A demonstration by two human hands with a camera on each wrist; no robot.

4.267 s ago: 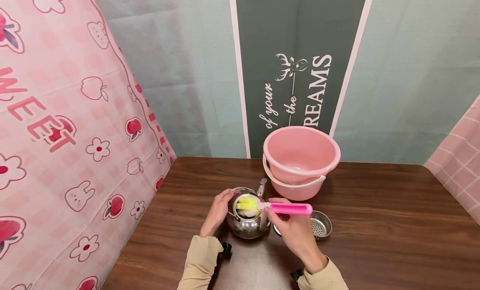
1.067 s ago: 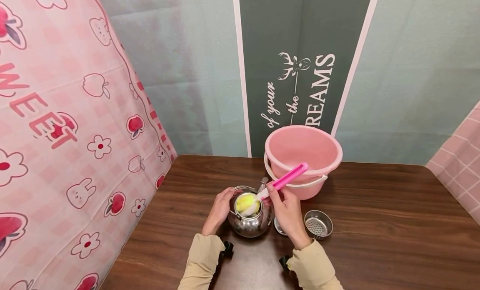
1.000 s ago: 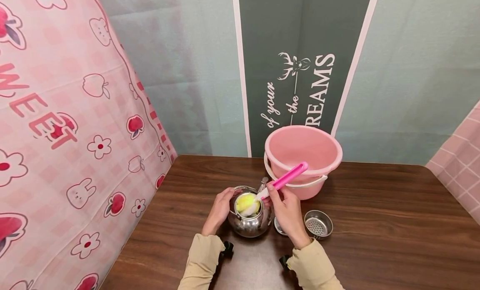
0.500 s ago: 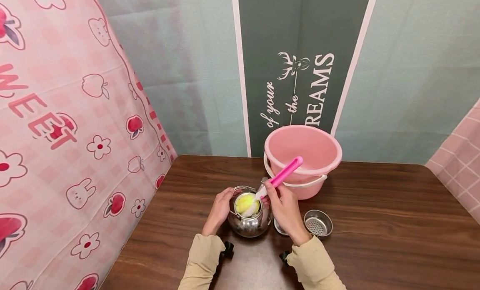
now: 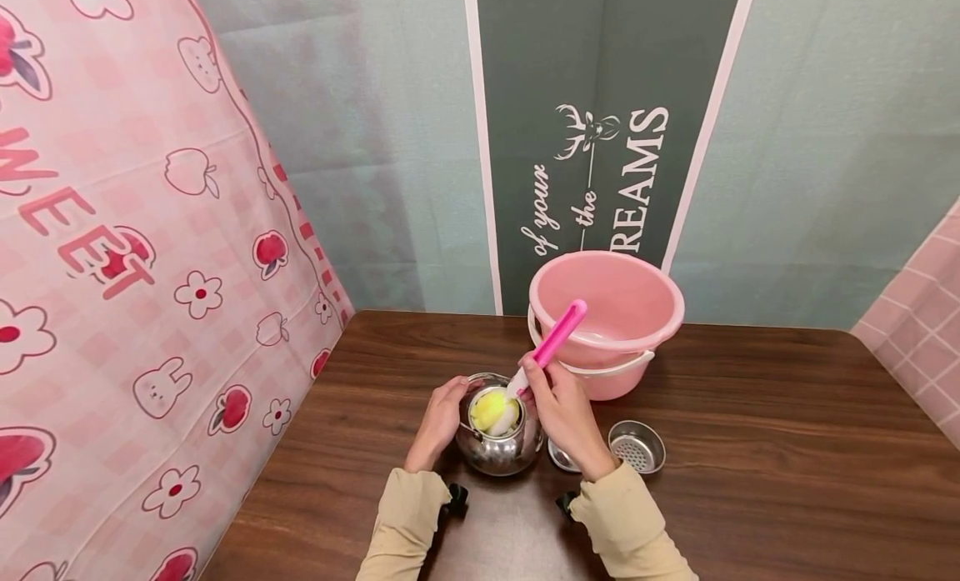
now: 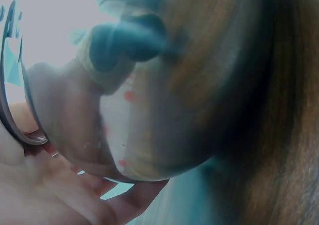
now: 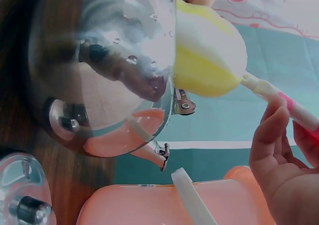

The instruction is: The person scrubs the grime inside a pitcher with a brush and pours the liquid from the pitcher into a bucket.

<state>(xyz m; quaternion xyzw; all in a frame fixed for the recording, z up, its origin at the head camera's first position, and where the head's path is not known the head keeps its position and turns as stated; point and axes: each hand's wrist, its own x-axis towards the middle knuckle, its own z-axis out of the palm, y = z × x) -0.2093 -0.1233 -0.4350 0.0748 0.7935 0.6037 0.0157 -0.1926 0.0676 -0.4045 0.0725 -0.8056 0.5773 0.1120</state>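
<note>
A shiny steel teapot (image 5: 498, 454) stands on the table, its mouth facing up. My left hand (image 5: 441, 414) holds the teapot's left side, with its fingers curved along the body in the left wrist view. My right hand (image 5: 558, 406) pinches a sponge brush by its white neck, below the pink handle (image 5: 558, 335), which slants up and right. The yellow and white sponge head (image 5: 493, 410) sits in the teapot's mouth, its upper part showing; the lower end is hidden inside. Water drops dot the steel in the right wrist view.
A pink bucket (image 5: 592, 381) with a pink basin (image 5: 607, 289) set in its top stands behind the teapot. To the right lie a perforated steel strainer (image 5: 636, 448) and, partly under my right hand, the lid (image 5: 561, 456). Curtains hang behind the wooden table (image 5: 750, 448).
The brush handle has swung from pointing right to pointing steeply up, and my right hand has turned with it. My left hand and the teapot have stayed almost in place.
</note>
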